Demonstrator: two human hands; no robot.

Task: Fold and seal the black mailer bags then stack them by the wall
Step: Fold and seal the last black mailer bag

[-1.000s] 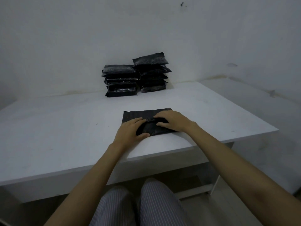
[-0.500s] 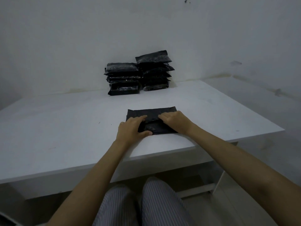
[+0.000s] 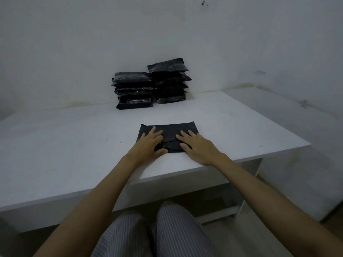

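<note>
A black mailer bag (image 3: pixel 169 131) lies flat on the white table (image 3: pixel 74 145) near its front edge, its near part folded over. My left hand (image 3: pixel 150 143) presses on the bag's left half with straight, spread fingers. My right hand (image 3: pixel 196 145) presses flat on its right half. Against the wall stand two stacks of sealed black mailer bags: a lower left stack (image 3: pixel 133 89) and a taller right stack (image 3: pixel 169 80).
The white wall (image 3: pixel 92 43) runs behind the table. A second wall (image 3: pixel 297 52) meets it in a corner at the right. My striped trouser legs (image 3: pixel 148 234) show below the table's front edge.
Both hands went from curled fingers gripping the bag's near edge to flat, spread fingers pressing on the bag. The fold now lies down against the bag.
</note>
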